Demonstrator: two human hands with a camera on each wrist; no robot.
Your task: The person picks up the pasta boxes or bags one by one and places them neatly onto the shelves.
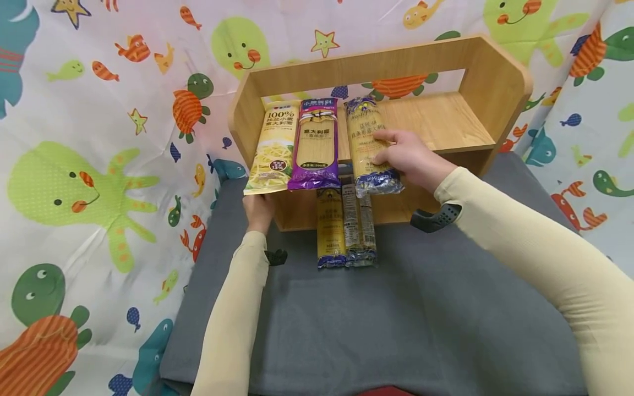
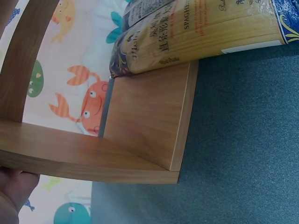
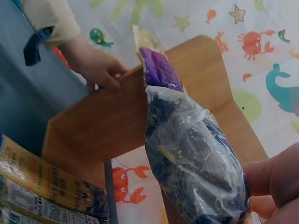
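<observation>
My right hand point(image 1: 408, 157) holds a blue-and-gold spaghetti packet point(image 1: 365, 147) by its right side, over the upper board of a wooden shelf point(image 1: 436, 118). In the right wrist view, the clear, crinkled end of this packet faces the camera, with the fingers point(image 3: 261, 179) against its edge. My left hand point(image 1: 258, 212) grips the edge of the shelf's left side panel, partly hidden under a pale yellow noodle packet point(image 1: 274, 146). Beside that packet lies a purple pasta packet point(image 1: 316, 144), both jutting over the board's front edge.
On the lower level are a gold spaghetti packet point(image 1: 331, 225) and, right of it, packets with their printed backs up point(image 1: 360, 231), sticking out over a dark grey cloth point(image 1: 342, 324). A sea-animal printed curtain point(image 1: 99, 99) hangs behind and at the sides.
</observation>
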